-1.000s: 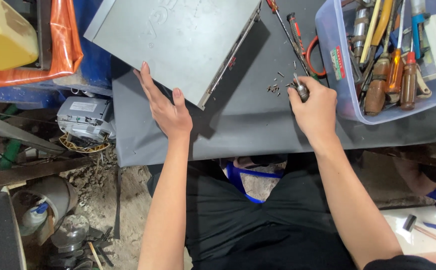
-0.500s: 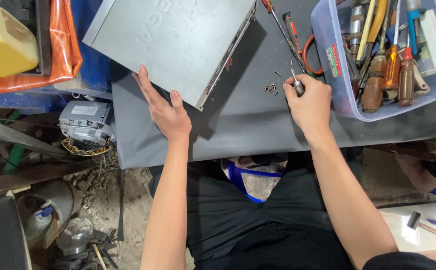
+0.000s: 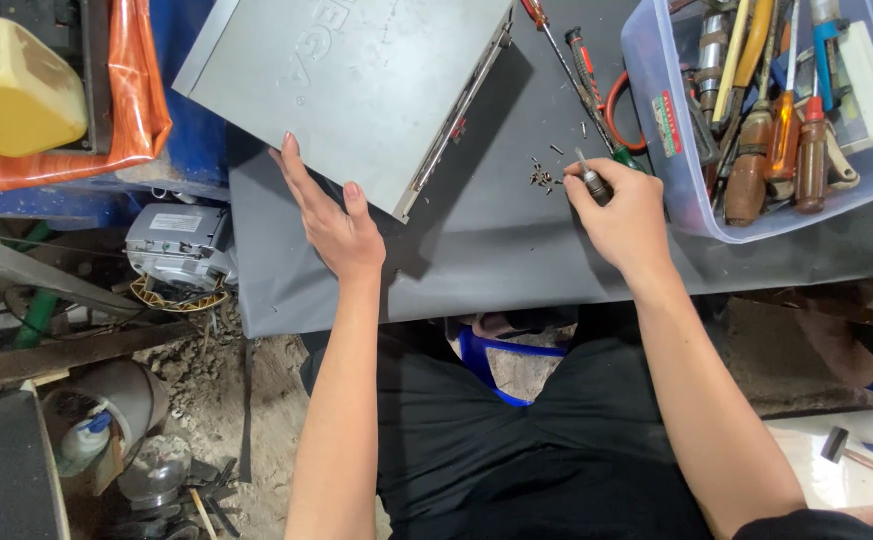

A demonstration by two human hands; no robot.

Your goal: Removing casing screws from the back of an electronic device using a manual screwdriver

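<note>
Left hand (image 3: pixel 332 225) flat against grey metal case (image 3: pixel 347 85), right hand (image 3: pixel 622 215) gripping small screwdriver (image 3: pixel 591 180)

Flat grey metal case (image 3: pixel 357 90) lying angled on table, small dark screwdriver (image 3: pixel 591 181) upright

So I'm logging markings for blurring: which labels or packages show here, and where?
Sticker: on the clear tool tub's left wall, small upright rectangle, red and green.
Label: atop the grey motor unit left of the table, pale rectangle.
Raised lettering: on the grey metal case, same grey.
</note>
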